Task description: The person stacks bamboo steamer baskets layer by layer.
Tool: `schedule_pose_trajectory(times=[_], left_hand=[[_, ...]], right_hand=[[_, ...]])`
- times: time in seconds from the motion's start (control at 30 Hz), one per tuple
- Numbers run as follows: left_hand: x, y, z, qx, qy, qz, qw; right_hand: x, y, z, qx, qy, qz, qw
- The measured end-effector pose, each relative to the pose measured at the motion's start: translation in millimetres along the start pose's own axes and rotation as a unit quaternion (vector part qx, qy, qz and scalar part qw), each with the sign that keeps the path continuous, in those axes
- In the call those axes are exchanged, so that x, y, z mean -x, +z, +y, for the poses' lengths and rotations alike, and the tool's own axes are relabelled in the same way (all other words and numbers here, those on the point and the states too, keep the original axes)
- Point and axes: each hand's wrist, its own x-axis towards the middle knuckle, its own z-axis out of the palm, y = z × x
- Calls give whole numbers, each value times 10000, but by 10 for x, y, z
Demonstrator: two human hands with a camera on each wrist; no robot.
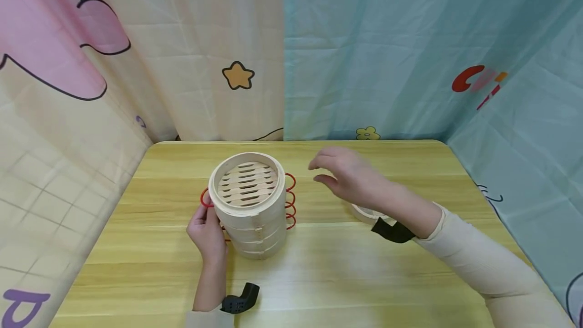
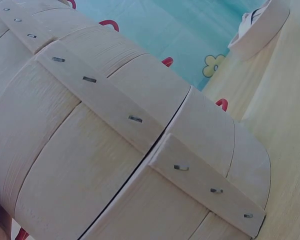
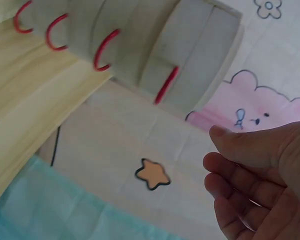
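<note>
A tall stack of bamboo steamer baskets (image 1: 255, 229) stands on the table, its open top tier showing a slatted floor. Red loop handles (image 1: 290, 196) stick out along both its sides. At the stack's left side, my left hand (image 1: 207, 229) holds the upper tier by its left handle; some of its fingertips are hidden. The left wrist view is filled by the stack's wooden wall (image 2: 105, 135). My right hand (image 1: 348, 173) hovers to the right of the stack, fingers loosely bent, touching nothing. In the right wrist view, the right hand (image 3: 262, 185) is apart from the baskets (image 3: 185, 55).
A low round bamboo piece (image 1: 363, 214) with a pale inside lies on the table, partly covered by the right forearm. Behind the wooden table (image 1: 319, 287) hang printed curtains (image 1: 364, 54), which also close in both sides.
</note>
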Motion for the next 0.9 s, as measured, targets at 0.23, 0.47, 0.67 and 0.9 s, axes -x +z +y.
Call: schedule_pose_trajectory(times=[0.23, 0.47, 0.67, 0.9], left_hand=[[9, 13, 4, 76, -73, 26, 9999], [10, 9, 29, -30, -146, 50, 9999], [0, -1, 20, -62, -126, -7, 9999], [-4, 3, 17, -104, -81, 99, 9999]], right_hand=[[414, 34, 494, 109, 816, -579, 9949], [811, 156, 940, 152, 1273, -1134, 9852], [1094, 337, 1182, 47, 1711, -1424, 9749], [1255, 500, 1316, -60, 1957, -1551, 9683]])
